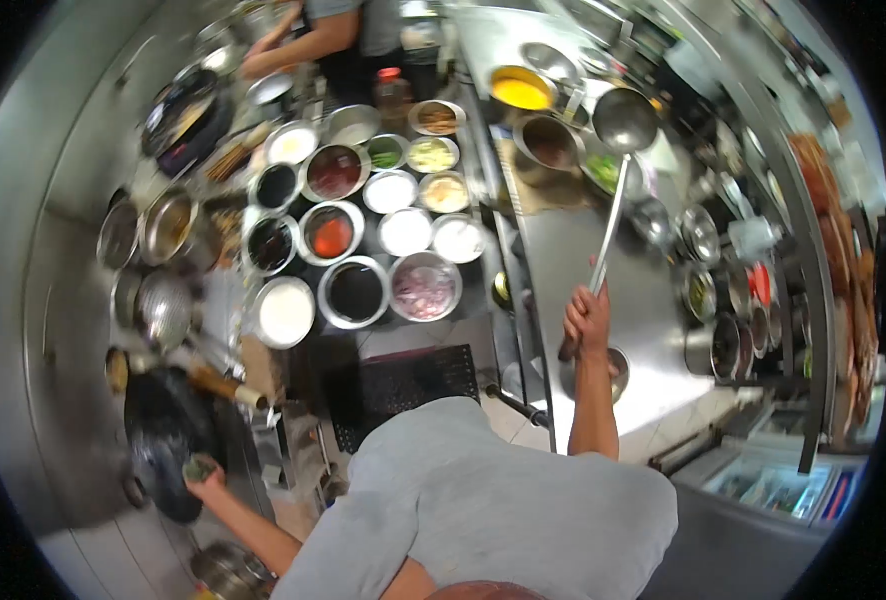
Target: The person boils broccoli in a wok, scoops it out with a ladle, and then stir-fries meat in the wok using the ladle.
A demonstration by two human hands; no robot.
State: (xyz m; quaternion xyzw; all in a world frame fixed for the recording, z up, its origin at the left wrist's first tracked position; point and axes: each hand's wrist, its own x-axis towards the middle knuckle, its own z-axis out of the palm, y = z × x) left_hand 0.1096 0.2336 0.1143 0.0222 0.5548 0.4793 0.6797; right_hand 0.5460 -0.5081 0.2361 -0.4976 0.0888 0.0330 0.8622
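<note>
My right hand is wrapped round the long handle of a steel ladle, over the steel counter on the right. The ladle's round bowl is raised near the far pots. On the left, my left hand is closed on a small greenish-grey bundle at the rim of a dark wok. Whether the bundle is cloth, and whether it covers a wok handle, I cannot tell. Below my right hand stands a steel bowl, partly hidden by my forearm.
Ahead are several metal tubs of ingredients, among them sliced onion, dark sauce and white powder. A perforated ladle rests at the left. A co-worker stands at the far end. Hanging meat lines the right.
</note>
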